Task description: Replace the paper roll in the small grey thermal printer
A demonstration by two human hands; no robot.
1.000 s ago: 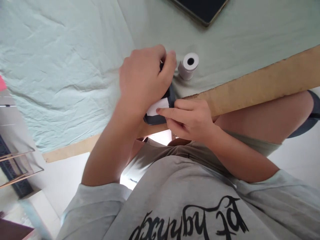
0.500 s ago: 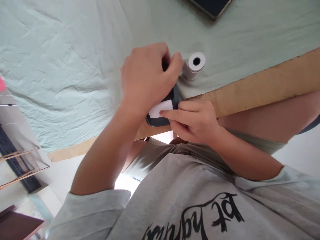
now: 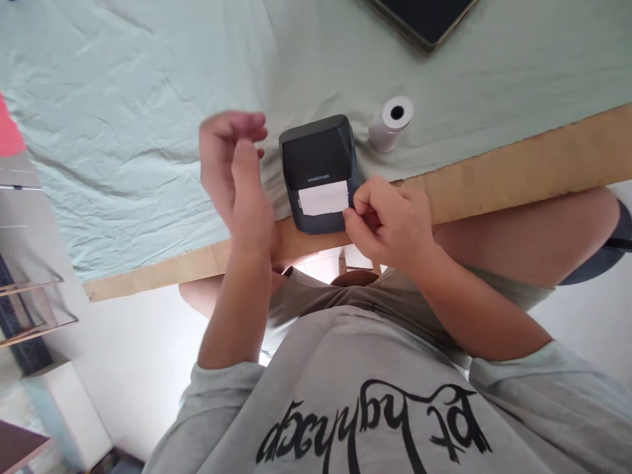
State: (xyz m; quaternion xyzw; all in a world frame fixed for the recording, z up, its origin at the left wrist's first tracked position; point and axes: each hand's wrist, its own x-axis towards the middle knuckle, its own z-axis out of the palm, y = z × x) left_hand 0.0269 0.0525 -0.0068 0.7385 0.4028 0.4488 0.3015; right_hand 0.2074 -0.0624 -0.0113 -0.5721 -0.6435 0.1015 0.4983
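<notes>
While the thumb (image 3: 356, 227) and the index finger (image 3: 363, 197) of the right hand (image 3: 395, 220) are bending toward each other, their tips are lying at the front right side of the black printer (image 3: 318, 148), just by the right end of the white paper strip (image 3: 323, 199). The gap between these tips is looking very small, but I cannot tell whether they are pinching the paper or only resting against the casing. The other fingers of this hand are curling toward the palm.

On the opposite side, the left hand (image 3: 234, 178) is hovering apart from the printer's left wall and is appearing blurred. Its fingers are half bending, its thumb is standing a little away from them, and they are gripping nothing.

Between the two hands, the printer is sitting upright, and the paper strip is showing across its front, below small pale lettering. Its rear part is resting on the pale green cloth (image 3: 148, 164), whereas its front is reaching over the wooden edge (image 3: 518, 168).

Beyond the right hand, near the printer's right rear corner, a white paper roll (image 3: 388, 131) is standing on the cloth, its dark core facing upward. Farther away, at the top border, a dark flat device (image 3: 429, 20) is lying, partly out of view. Closest to the body, a grey shirt (image 3: 345, 355) with black writing is filling the lower part.
</notes>
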